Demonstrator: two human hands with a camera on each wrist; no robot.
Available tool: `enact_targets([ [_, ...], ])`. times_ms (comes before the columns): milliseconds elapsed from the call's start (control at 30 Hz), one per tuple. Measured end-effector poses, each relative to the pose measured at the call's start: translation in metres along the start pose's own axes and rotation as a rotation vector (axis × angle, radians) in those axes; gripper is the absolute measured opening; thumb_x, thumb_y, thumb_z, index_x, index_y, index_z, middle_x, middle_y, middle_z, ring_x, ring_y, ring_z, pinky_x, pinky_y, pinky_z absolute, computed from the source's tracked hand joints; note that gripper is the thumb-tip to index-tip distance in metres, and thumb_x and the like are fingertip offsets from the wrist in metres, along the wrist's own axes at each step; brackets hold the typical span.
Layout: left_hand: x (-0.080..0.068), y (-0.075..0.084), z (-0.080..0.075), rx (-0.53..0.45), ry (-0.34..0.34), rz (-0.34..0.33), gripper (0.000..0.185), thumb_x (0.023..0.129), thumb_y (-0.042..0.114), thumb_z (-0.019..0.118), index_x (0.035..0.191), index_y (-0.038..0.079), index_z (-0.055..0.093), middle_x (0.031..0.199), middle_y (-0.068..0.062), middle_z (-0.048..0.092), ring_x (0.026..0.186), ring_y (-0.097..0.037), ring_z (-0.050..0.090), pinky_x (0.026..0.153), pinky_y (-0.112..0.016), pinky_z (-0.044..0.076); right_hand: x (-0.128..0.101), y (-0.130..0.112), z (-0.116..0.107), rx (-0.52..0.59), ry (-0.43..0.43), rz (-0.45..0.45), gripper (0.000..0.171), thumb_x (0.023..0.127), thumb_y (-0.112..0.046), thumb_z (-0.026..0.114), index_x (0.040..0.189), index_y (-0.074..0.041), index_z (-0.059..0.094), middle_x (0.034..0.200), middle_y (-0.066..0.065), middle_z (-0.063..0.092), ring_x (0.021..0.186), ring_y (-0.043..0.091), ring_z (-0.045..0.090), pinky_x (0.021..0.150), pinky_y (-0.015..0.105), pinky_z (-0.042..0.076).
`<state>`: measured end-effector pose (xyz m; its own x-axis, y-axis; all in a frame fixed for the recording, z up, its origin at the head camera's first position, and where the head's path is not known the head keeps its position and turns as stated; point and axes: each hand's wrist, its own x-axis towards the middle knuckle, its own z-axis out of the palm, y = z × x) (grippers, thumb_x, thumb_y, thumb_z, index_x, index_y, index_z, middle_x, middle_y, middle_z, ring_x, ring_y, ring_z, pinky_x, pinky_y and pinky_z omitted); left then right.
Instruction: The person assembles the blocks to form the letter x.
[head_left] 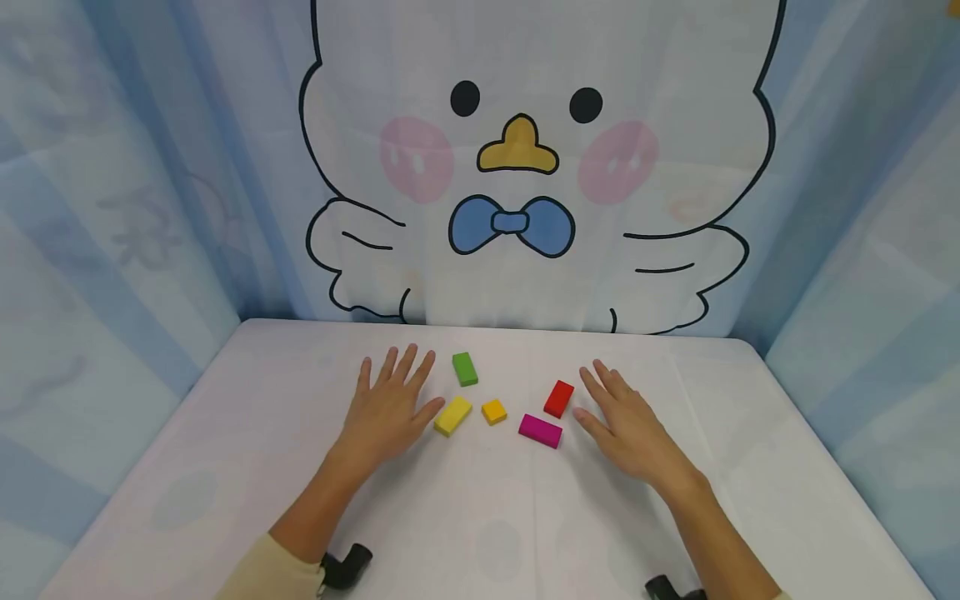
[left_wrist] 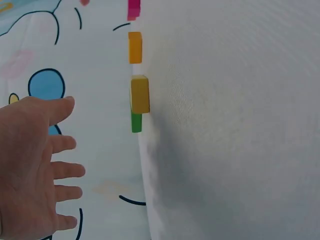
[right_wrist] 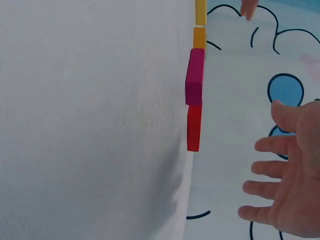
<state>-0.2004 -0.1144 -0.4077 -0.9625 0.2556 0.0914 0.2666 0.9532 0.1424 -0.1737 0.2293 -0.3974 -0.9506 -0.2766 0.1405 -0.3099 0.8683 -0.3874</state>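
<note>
Before any grasp, we rest our left hand (head_left: 386,408) and right hand (head_left: 630,425) flat, fingers spread and holding nothing, flanking the yellow block (head_left: 452,414) at 3 o'clock of the left thumb and the red block (head_left: 558,398) at 9 o'clock of the right fingers, so the next move likely calls for curling fingers round a block

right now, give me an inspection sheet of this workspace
surface: white table, cloth-covered, bare around the blocks
job's things: green block, yellow block, orange block, magenta block, red block, all lying flat and apart
clutter: nothing seen
grippers: left hand flat, thumb near the yellow block; right hand flat beside the red block; neither holds anything
cables: nothing seen
surroundings: cartoon bird curtain behind, blue drapes at the sides
</note>
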Motion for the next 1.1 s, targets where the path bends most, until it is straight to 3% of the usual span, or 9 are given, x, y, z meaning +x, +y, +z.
enact_targets([
  [200, 0.006, 0.008, 0.0, -0.008, -0.024, 0.01, 0.076, 0.102, 0.048, 0.061, 0.165, 0.018, 0.031, 0.172, -0.013, 0.027, 0.159, -0.04, 0.022, 0.128, -0.066, 0.013, 0.005, -0.005, 0.004, 0.017, -0.019, 0.0, 0.065, 0.103, -0.024, 0.064, 0.16, -0.004, 0.039, 0.166, 0.025, 0.033, 0.147, 0.052, 0.039, 0.109, 0.068, 0.044],
  [367, 0.011, 0.014, 0.002, -0.008, -0.032, 0.031, 0.077, 0.099, 0.045, 0.069, 0.164, 0.018, 0.035, 0.171, -0.011, 0.031, 0.157, -0.039, 0.028, 0.127, -0.064, 0.019, 0.009, -0.012, 0.008, 0.012, -0.056, 0.039, 0.065, 0.101, -0.026, 0.067, 0.158, -0.006, 0.044, 0.161, 0.024, 0.041, 0.143, 0.048, 0.044, 0.103, 0.066, 0.051],
  [633, 0.02, 0.024, 0.005, -0.063, -0.051, 0.059, 0.073, 0.096, 0.038, 0.075, 0.159, 0.015, 0.044, 0.165, -0.013, 0.041, 0.152, -0.035, 0.039, 0.126, -0.057, 0.028, 0.014, -0.012, 0.017, 0.054, -0.077, 0.013, 0.056, 0.1, -0.028, 0.069, 0.148, -0.004, 0.055, 0.141, 0.02, 0.058, 0.13, 0.04, 0.056, 0.102, 0.058, 0.055],
  [833, 0.027, 0.031, 0.009, -0.088, -0.063, 0.096, 0.069, 0.095, 0.034, 0.078, 0.154, 0.014, 0.051, 0.155, -0.013, 0.052, 0.141, -0.033, 0.052, 0.119, -0.052, 0.042, 0.017, -0.015, 0.018, 0.076, -0.118, 0.052, 0.051, 0.097, -0.03, 0.073, 0.141, -0.007, 0.062, 0.133, 0.016, 0.063, 0.122, 0.036, 0.06, 0.096, 0.054, 0.059],
  [1100, 0.034, 0.044, 0.012, -0.158, -0.123, 0.115, 0.069, 0.09, 0.023, 0.084, 0.152, 0.017, 0.055, 0.148, -0.01, 0.057, 0.132, -0.029, 0.057, 0.113, -0.047, 0.049, 0.02, -0.018, 0.02, 0.097, -0.15, 0.06, 0.046, 0.093, -0.017, 0.078, 0.137, -0.009, 0.066, 0.122, 0.008, 0.067, 0.117, 0.031, 0.063, 0.093, 0.045, 0.061],
])
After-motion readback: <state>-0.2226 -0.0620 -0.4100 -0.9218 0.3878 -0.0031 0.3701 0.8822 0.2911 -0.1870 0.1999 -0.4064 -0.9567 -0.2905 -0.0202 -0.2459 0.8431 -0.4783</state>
